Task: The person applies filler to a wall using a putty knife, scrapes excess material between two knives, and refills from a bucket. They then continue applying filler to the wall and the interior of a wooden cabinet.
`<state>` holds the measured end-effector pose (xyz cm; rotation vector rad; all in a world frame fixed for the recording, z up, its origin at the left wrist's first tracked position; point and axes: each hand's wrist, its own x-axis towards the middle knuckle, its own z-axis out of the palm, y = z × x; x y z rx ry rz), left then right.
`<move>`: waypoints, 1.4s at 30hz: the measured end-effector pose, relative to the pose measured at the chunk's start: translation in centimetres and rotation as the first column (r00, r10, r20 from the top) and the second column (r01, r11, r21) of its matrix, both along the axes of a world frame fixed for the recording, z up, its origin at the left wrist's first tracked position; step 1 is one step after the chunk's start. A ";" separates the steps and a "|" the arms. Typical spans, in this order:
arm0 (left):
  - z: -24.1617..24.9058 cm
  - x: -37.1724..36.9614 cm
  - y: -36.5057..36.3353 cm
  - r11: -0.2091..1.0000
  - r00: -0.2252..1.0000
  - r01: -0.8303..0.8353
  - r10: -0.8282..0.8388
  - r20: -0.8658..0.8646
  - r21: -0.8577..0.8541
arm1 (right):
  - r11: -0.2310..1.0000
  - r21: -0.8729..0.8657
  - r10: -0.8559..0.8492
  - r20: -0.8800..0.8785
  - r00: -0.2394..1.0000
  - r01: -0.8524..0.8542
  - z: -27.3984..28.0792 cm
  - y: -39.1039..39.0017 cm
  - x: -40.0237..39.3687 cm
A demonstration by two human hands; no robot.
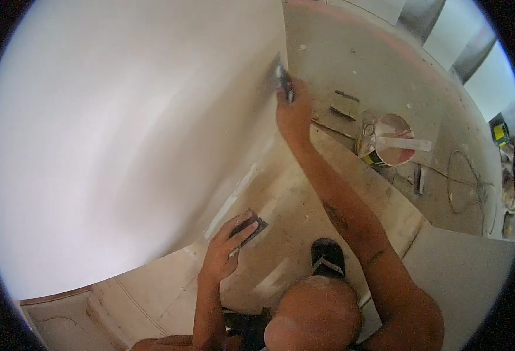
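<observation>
My right hand (295, 111) grips a putty knife (280, 74) by its handle, with the blade at the right edge of a large smooth white panel (123, 128). My left hand (223, 248) is lower down, fingers closed over a dark flat rectangular piece (261, 223) whose exact kind I cannot make out. Beneath both hands lies a worn, beige board-like surface (292, 205) with white filler smears (232, 198) along the panel's lower edge.
A bucket (399, 126) with a pale flat stick (406, 144) across it stands on the dusty floor at right. Dark strips (342, 113) and a looped cable (451, 181) lie around it. My knee (313, 316) and a sandalled foot (327, 257) are below.
</observation>
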<state>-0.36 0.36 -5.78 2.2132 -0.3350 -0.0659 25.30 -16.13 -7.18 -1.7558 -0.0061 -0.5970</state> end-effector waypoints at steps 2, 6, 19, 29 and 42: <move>-0.6 -0.1 -0.2 1.000 1.000 0.009 -0.009 -0.020 -0.003 | 0.998 -0.005 0.063 -0.007 0.998 -0.063 -0.3 -0.5 -1.0; -1.3 -0.1 -0.4 0.999 0.999 0.037 -0.037 -0.012 -0.003 | 0.996 0.026 0.082 0.014 0.997 -0.083 -1.1 -2.6 0.9; -3.6 -1.3 0.8 0.971 0.975 -0.166 0.135 -0.178 -0.170 | 0.984 -0.074 0.168 0.106 0.980 -0.161 -0.6 3.6 -4.8; -11.4 -3.8 3.9 0.622 0.783 -0.580 0.247 -0.572 -0.526 | 0.896 -0.244 0.415 0.157 0.896 -0.372 0.1 8.0 -13.0; -5.5 -0.8 -0.8 -0.305 0.727 -0.653 0.001 -0.686 -0.693 | 0.450 -0.247 0.869 0.344 0.357 -0.858 -0.4 -1.3 -19.1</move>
